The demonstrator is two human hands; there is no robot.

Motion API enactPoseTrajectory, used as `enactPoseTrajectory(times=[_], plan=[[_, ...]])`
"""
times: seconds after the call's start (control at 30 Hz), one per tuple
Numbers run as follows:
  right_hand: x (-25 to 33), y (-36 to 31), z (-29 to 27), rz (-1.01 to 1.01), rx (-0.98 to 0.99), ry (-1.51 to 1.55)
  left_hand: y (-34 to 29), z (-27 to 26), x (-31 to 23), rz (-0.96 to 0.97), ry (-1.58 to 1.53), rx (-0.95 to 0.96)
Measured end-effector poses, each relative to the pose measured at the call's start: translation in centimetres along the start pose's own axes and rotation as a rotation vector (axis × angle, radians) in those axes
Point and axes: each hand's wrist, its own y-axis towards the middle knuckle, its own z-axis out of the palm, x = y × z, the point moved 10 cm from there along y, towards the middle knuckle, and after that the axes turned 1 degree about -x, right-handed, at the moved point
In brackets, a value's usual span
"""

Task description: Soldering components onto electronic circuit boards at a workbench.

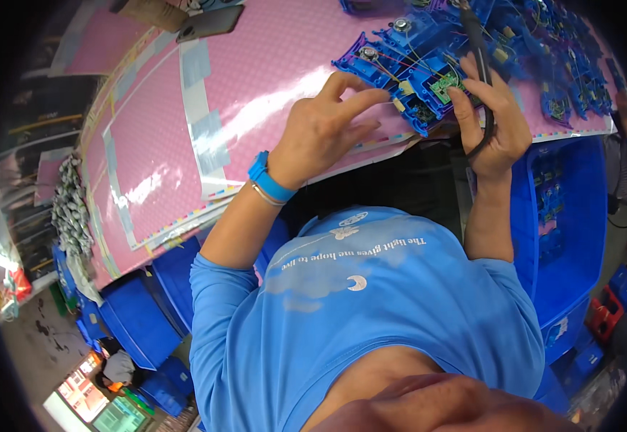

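Observation:
A blue plastic housing (423, 97) lies near the table's front edge, with a green circuit board (444, 88), thin wires and small pale-yellow parts in it. My left hand (328, 122) is at its left side, fingers apart and fingertips close to the wires. I cannot see anything held in it. My right hand (499, 119) is at the board's right side, thumb and fingertips close to the board. A dark, pen-shaped corded tool, which looks like a soldering iron (476, 43), runs through that hand, its cord curving below the palm.
Several more blue housings (565, 57) with wires and boards crowd the table's right side. A phone (211, 23) lies at the far left of the pink-covered table (256, 65). Blue bins (569, 237) stand right of me, and others (141, 320) left. Grey bundled items (72, 209) hang at the left edge.

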Motion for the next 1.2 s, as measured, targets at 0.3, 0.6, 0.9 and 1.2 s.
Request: enactPoseTrajectory(times=[0.3,0.6,0.9,1.2], plan=[[-1.2,2.8,2.9,-0.01,0.252,0.007,2.1,3.6,1.3,-0.019,0.117,0.097],[0.1,-1.1,8.8,0.19,0.473,0.199,-4.6,-2.4,4.4,-0.234,0.057,-0.045],[6.1,-1.2,10.6,0.026,0.427,0.322,-15.3,-10.3,6.0,-0.672,0.047,-0.357],[10.2,-3.9,15.5,0.093,0.611,0.422,-16.2,-5.6,5.5,-0.861,-0.637,-0.239]])
